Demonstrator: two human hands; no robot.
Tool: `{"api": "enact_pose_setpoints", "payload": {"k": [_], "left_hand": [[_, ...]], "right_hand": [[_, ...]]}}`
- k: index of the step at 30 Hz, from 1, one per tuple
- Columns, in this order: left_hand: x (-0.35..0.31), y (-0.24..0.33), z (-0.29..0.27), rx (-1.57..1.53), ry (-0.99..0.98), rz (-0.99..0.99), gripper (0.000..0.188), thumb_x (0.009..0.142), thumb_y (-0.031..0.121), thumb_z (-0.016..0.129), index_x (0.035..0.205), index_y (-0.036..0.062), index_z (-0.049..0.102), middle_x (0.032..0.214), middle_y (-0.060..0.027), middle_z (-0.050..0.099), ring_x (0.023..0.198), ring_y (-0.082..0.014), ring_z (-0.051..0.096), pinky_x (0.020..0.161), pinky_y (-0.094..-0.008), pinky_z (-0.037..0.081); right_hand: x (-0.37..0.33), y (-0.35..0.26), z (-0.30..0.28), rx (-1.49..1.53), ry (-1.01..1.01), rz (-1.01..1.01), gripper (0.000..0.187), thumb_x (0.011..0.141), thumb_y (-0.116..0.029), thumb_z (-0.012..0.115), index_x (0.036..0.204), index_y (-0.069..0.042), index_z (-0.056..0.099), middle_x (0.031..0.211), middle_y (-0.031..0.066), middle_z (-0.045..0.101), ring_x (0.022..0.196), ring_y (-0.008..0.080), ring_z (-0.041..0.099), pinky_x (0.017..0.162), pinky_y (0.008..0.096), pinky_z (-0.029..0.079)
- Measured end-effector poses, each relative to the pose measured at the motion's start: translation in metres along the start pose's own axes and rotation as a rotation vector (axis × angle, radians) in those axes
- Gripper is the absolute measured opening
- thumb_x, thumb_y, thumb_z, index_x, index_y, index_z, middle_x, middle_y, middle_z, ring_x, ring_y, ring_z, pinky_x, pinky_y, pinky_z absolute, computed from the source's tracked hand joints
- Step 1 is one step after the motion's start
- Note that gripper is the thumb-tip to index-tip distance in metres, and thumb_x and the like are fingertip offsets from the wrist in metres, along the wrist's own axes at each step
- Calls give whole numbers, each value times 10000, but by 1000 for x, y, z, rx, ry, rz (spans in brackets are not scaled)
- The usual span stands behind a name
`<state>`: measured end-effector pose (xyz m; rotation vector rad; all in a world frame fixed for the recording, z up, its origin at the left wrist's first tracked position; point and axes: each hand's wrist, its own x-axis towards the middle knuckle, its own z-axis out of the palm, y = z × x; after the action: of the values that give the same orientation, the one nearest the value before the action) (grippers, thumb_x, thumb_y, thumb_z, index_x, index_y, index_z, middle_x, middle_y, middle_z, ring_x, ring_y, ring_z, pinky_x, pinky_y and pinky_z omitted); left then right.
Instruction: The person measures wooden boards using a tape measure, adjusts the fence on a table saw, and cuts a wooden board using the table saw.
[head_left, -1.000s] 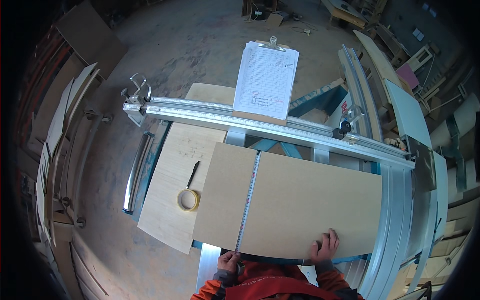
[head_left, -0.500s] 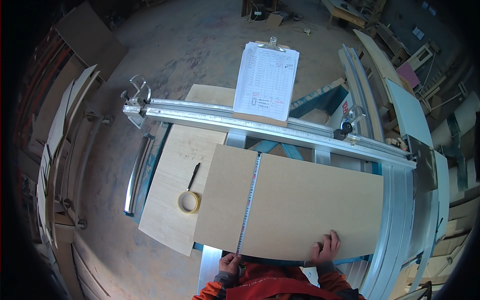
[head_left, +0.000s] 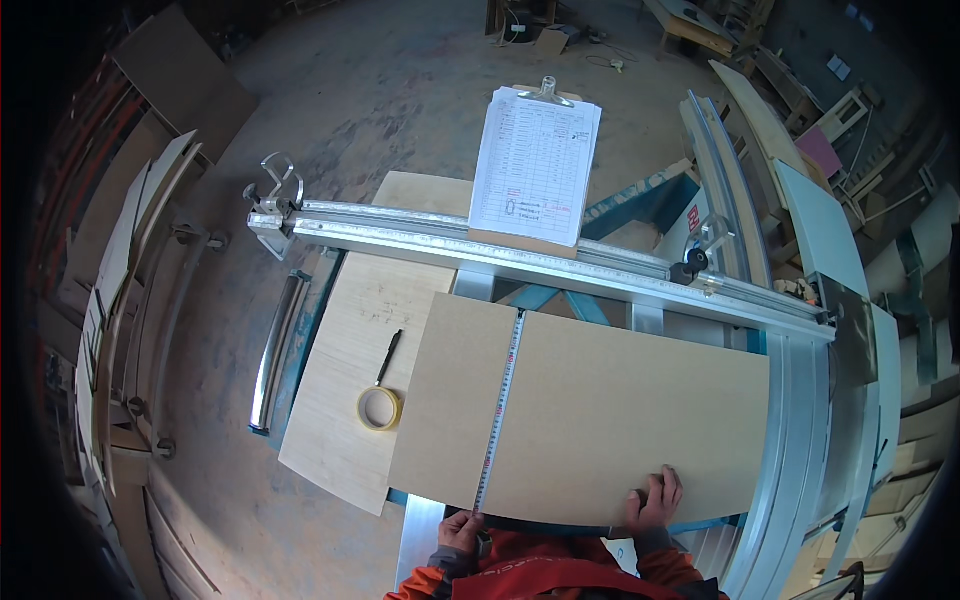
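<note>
Board (head_left: 620,410), one, fibreboard, tan, flat; on the tabletop (head_left: 795,430), its right end along the metal right edge, its left end beside the plywood sheet.
Tape measure (head_left: 498,412), one; blade out, laid across the board from far edge to near edge, left of the board's middle.
Left hand (head_left: 460,532), at the board's near edge; fingers together, apparently pinched on the near end of the blade; case half hidden below.
Right hand (head_left: 655,500), on the board near its near right corner; fingers a little apart, resting, gripping nothing.
Plywood sheet (head_left: 340,440), along the tabletop's left edge; upon it a pen (head_left: 389,357) and a roll of adhesive tape (head_left: 395,417), touching or nearly so.
Crosscut fence (head_left: 560,254), beyond the board's far edge, apart; clipboard (head_left: 535,165) on it.
Progress, as judged: blade spanned edge to edge; board uncut along the blade; pen untouched, no mark discernible.
</note>
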<state>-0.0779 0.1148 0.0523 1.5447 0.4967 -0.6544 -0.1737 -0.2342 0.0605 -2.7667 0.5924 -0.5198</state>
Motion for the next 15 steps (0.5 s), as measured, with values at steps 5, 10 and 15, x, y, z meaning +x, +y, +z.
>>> {"api": "enact_pose_setpoints", "payload": {"k": [5,10,15], "left_hand": [[-1,5,1,0,-8,-28,238,910,201,655,784,2,691,687,-41,665,611,-103,581,593,-272,467],[3,-6,-2,-4,-4,-7,238,910,205,654,785,5,690,688,-42,665,610,-104,581,591,-272,468],[4,-9,-3,-18,-13,-13,240,910,207,655,781,7,689,688,-43,665,605,-106,579,588,-275,469]], "right_hand": [[2,0,-1,-4,-10,3,435,746,-237,601,1085,35,569,1344,238,452,1210,446,424,1015,562,355],[3,-3,-2,3,-4,1,431,744,-229,600,1083,35,565,1347,238,449,1210,448,424,1013,564,357],[4,-4,-2,5,-19,8,428,743,-227,600,1079,36,564,1346,239,448,1210,449,423,1011,564,358]]}}
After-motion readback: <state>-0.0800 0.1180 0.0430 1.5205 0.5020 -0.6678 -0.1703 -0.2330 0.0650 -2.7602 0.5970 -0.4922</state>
